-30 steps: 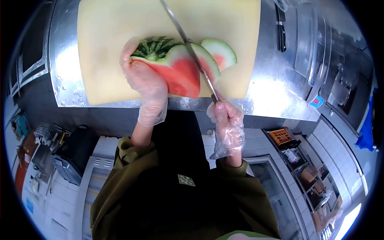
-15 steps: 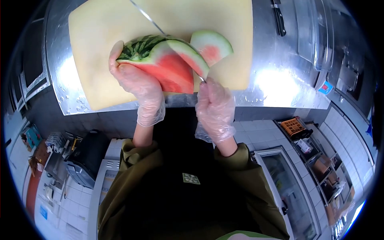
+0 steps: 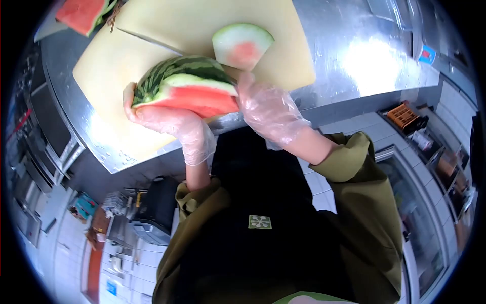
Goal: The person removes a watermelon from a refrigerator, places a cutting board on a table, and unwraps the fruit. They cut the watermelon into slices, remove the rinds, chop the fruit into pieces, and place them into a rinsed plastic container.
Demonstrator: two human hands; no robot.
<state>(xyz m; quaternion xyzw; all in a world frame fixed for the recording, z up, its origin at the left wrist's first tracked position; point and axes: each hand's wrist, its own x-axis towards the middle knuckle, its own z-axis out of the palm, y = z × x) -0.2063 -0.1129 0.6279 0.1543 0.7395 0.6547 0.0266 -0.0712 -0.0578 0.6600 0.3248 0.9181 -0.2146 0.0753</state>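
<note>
Okay, clear-gloved left hand (image 3: pixel 172 122) cupped green-striped, red-fleshed watermelon chunk (image 3: pixel 190 91); clear-gloved right hand (image 3: pixel 266 107) gripped long steel knife (image 3: pixel 150 41), handle hidden inside it.

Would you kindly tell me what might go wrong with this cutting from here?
The left hand grips one end of the watermelon; if the knife in the right hand strayed that way, it could nick that hand.

The watermelon's curved rind might let it rock on the cutting board.

The loose plastic gloves could slip or be caught by the knife.
</note>
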